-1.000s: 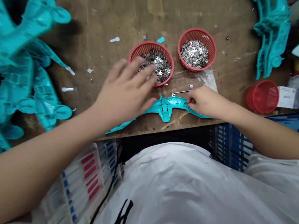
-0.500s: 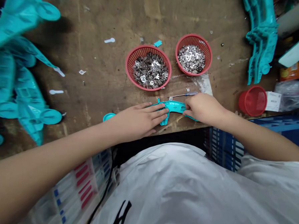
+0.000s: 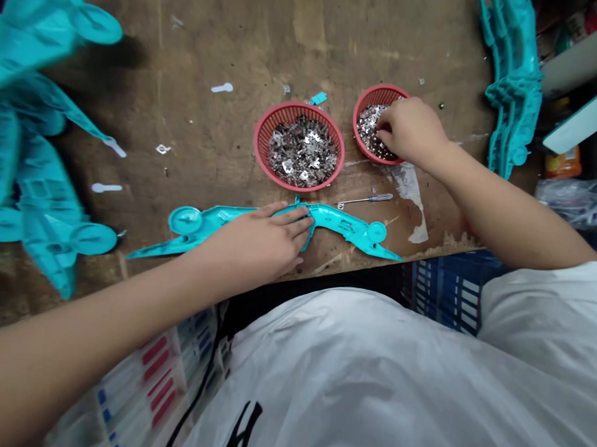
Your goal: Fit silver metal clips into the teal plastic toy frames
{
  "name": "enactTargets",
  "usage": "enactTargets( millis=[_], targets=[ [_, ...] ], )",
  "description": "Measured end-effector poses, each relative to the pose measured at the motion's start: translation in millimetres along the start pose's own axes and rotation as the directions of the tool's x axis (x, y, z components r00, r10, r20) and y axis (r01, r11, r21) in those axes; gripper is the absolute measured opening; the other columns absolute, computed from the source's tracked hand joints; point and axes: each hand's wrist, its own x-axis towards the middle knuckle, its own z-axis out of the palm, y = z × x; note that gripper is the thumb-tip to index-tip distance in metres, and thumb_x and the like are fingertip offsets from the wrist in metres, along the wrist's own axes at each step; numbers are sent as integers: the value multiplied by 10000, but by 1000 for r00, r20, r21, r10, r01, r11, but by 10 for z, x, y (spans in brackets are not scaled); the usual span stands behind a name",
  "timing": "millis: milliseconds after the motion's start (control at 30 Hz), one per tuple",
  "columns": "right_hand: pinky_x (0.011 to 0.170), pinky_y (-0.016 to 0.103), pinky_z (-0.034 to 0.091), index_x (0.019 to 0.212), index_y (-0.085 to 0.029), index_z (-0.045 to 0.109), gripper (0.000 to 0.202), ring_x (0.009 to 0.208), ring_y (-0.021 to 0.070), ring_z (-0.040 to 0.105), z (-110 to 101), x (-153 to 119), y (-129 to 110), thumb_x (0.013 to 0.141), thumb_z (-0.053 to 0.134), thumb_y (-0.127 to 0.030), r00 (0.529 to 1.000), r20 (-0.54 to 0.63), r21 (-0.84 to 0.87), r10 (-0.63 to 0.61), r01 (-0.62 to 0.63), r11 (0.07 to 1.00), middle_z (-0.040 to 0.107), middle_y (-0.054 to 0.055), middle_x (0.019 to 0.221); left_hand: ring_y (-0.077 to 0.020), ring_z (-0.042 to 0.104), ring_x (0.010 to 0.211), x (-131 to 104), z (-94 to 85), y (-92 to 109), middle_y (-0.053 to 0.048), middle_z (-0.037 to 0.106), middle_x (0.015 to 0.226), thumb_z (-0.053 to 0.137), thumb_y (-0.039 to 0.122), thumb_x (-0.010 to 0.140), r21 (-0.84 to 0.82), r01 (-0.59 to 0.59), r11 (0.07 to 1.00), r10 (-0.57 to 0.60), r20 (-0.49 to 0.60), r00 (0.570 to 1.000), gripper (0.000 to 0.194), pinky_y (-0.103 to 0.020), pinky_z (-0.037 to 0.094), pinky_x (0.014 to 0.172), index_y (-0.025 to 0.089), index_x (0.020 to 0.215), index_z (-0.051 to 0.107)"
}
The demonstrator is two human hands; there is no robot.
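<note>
Over the right basket, right hand curls, fingertips down.

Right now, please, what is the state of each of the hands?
Left hand: open, lying flat on the teal plastic part, pressing it to the table.
Right hand: fingers curled inside the right red basket of metal pieces; whether it holds one cannot be told.

nothing here carries writing i can read. the only mark is a black emblem printed low on my white shirt, cut off by the near edge, so i cannot tell its letters. the orange packet at the far right is too blurred to make out.
</note>
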Motion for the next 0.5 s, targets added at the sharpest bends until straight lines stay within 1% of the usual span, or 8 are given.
enactTargets(
  millis=[100,233,300,433,500],
  targets=[
    [1159,587,625,1422,-255,991,390,1408,477,789,68,-10,30,1202,685,-360,1000,-12,-19,-29,28,999,923,195,1492,-487,699,1786,-29,-42,-11,-282,749,1806,727,306,1292,18,3,1000,-3,7,1000,511,-702,596,1529,21,1691,866],
    [1134,613,617,1412,-214,977,404,1393,520,793,73,-21,20,1215,672,-392,999,-16,-37,-32,32,999,893,255,1520,-485,691,1792,-54,-11,-15,-281,764,1796,743,319,1282,-4,13,1000,-13,-19,1000,512,-690,605,1522,38,1691,867],
    [1120,615,624,1406,-212,976,415,1380,525,796,72,-14,2,1225,658,-407,999,-25,-42,-27,26,999,890,260,1517,-482,681,1801,-61,18,-18,-272,767,1799,737,316,1277,-23,20,1000,-21,-32,999,511,-691,610,1511,52,1694,866],
    [1132,623,636,1406,-201,970,425,1398,539,778,83,18,-28,1225,678,-452,1000,-32,-20,-1,1,1000,885,275,1543,-498,667,1810,-65,31,-27,-284,749,1814,696,303,1282,-23,14,1000,-15,-26,1000,525,-723,640,1462,32,1704,854],
    [1150,633,631,1389,-227,971,390,1418,550,770,79,35,-36,1208,710,-453,999,-27,19,28,-27,999,891,258,1537,-500,660,1816,-66,21,-31,-289,747,1814,697,303,1283,-18,14,1000,-15,-19,1000,528,-725,641,1459,30,1708,851]
  ],
)
